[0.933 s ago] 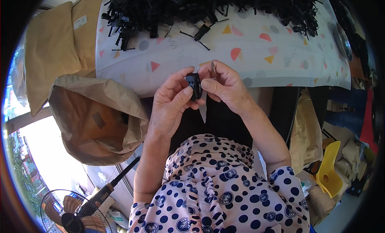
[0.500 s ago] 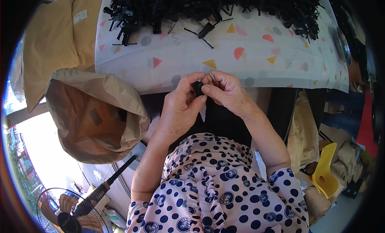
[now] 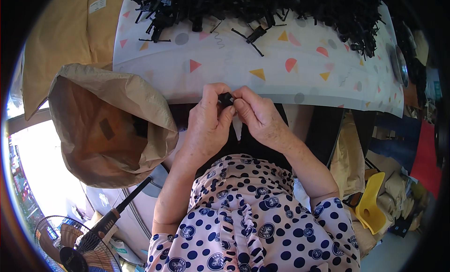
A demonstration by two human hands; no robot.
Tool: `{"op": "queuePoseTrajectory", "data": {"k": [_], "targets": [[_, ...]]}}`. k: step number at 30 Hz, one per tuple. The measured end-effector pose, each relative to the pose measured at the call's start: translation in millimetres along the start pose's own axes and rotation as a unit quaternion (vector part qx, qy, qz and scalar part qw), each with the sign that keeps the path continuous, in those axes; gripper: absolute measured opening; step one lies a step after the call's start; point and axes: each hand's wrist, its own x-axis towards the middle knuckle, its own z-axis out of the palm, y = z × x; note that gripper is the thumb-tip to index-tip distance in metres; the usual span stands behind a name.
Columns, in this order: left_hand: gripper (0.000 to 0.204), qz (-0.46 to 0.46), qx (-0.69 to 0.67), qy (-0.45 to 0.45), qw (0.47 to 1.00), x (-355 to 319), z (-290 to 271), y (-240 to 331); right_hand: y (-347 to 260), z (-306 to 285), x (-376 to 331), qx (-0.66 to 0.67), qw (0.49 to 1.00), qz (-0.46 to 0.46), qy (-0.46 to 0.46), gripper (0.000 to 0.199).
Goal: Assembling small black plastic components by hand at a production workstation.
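My left hand (image 3: pixel 206 119) pinches a small black plastic part (image 3: pixel 225 100) between thumb and fingers, just off the near edge of the table. My right hand (image 3: pixel 265 119) is closed in a pinch right beside it, thumb against forefinger, its tips at the part's right side. What those right fingers hold, if anything, is hidden. On the tablecloth (image 3: pixel 234 84) beyond my hands lies one loose black plastic piece with thin prongs (image 3: pixel 256 35). Behind it a large heap of similar black pieces (image 3: pixel 220 7) covers the far side.
An open brown paper sack (image 3: pixel 154 103) stands at my left, against the table. Larger brown sacks (image 3: pixel 56 52) lie behind it. A fan (image 3: pixel 75 253) is at lower left. A yellow plastic chair (image 3: pixel 370 204) and more paper sacking (image 3: pixel 349 155) are at right.
My right fingers have turned inward, and the thin light-coloured piece seen between them is now out of sight. The black part stays in my left hand. The view has shifted slightly.
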Motion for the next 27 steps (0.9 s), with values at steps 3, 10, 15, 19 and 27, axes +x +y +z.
{"op": "queuePoseTrajectory", "data": {"k": [3,10,15,19,27], "targets": [[0.029,0.063,0.089,0.061,0.992,-0.8,-2.3,1.4,-1.3,13.8,6.6,-0.003,0.999,-0.036,0.038,0.012],[0.026,0.051,0.090,0.103,0.989,-3.5,-19.5,-1.8,-2.5,28.4,25.6,0.050,0.995,-0.059,0.058,0.014],[0.026,-0.009,0.159,0.246,0.956,-30.8,-67.5,-0.3,-11.3,-21.9,38.5,-0.272,0.948,-0.090,0.136,0.020],[0.036,0.000,0.392,0.267,0.881,-49.5,-123.7,-17.1,15.5,-62.4,65.4,-0.458,0.859,-0.087,0.211,0.023],[0.065,-0.076,-0.243,-0.023,0.967,-2.7,-38.4,17.9,5.2,-51.5,30.9,-0.157,0.977,-0.093,0.106,0.009]]}}
